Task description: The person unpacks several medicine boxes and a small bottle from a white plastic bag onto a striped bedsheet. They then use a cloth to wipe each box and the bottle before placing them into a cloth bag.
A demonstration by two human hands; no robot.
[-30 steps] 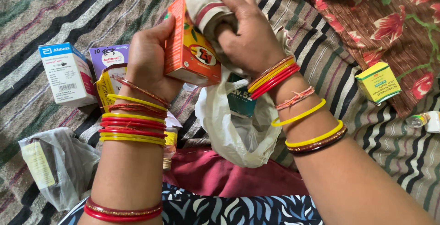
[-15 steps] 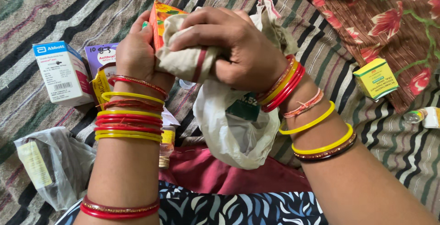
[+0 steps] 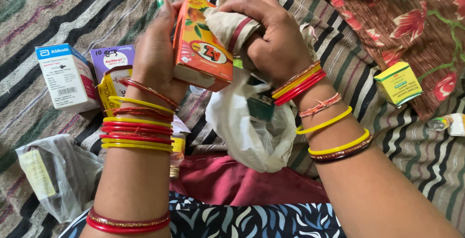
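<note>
Wiping the orange carton [image 3: 201,56] goes best held firm: left hand [image 3: 157,49] clasps its back edge at nine o'clock, right hand [image 3: 273,37] bunches a beige cloth [image 3: 232,24] against its top at two o'clock, above the white bag [image 3: 252,131].

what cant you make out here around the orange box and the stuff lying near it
- Head view: far side of the orange box, behind the left hand.
- Most of the cloth, bunched inside the right hand.
- Dark item in the white plastic bag, veiled by film.
- Small bottle, cut by the right edge.
</note>
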